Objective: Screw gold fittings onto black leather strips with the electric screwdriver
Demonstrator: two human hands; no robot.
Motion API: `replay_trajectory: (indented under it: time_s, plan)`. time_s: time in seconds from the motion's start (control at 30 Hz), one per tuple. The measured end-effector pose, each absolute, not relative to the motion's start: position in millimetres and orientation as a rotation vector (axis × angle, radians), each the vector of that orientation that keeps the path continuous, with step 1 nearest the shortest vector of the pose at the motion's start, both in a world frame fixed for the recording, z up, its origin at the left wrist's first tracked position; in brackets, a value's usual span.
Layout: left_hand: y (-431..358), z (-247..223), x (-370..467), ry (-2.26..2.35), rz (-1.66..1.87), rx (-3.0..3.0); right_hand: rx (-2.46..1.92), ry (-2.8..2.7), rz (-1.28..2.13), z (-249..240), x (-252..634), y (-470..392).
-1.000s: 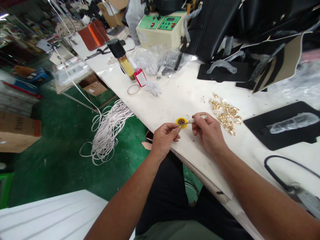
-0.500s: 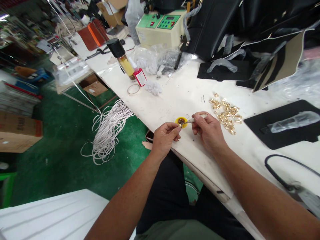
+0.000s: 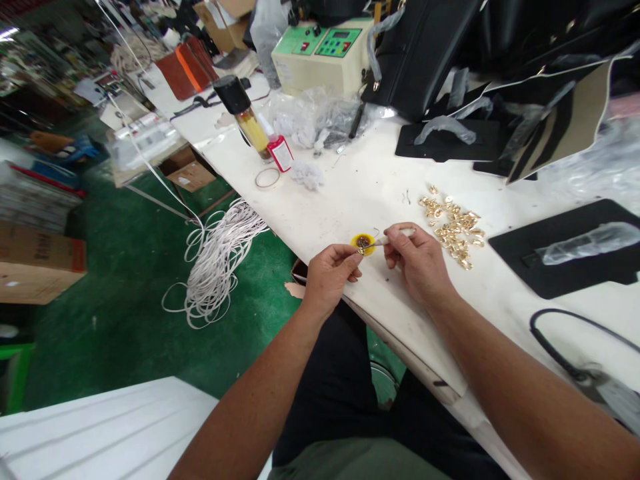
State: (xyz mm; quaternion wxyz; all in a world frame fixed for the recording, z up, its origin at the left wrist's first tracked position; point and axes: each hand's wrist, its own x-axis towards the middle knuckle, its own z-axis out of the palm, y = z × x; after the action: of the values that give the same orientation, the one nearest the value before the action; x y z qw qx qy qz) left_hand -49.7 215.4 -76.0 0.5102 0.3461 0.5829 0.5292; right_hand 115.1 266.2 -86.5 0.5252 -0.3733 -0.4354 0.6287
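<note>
Two bare hands meet over the white table [image 3: 367,193]. The left hand [image 3: 330,275] has its fingers pinched narrow on a small gold metal piece [image 3: 361,251]. Just beyond those fingers sits a small round yellow dish [image 3: 369,249] with dark bits inside. The right hand [image 3: 416,259] grips a slim tool with a pale handle [image 3: 400,237], its thin tip by the gold piece. Beyond the right fingers, loose gold metal fittings [image 3: 456,230] lie scattered.
</note>
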Motion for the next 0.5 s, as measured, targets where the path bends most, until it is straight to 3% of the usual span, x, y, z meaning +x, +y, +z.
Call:
replay_trajectory:
  time_s: [0.5]
  plan:
    - [215.0, -77.1, -48.4, 1.408, 1.290, 0.842, -0.993, -1.243, 1.327, -79.1, 121.3, 263.8]
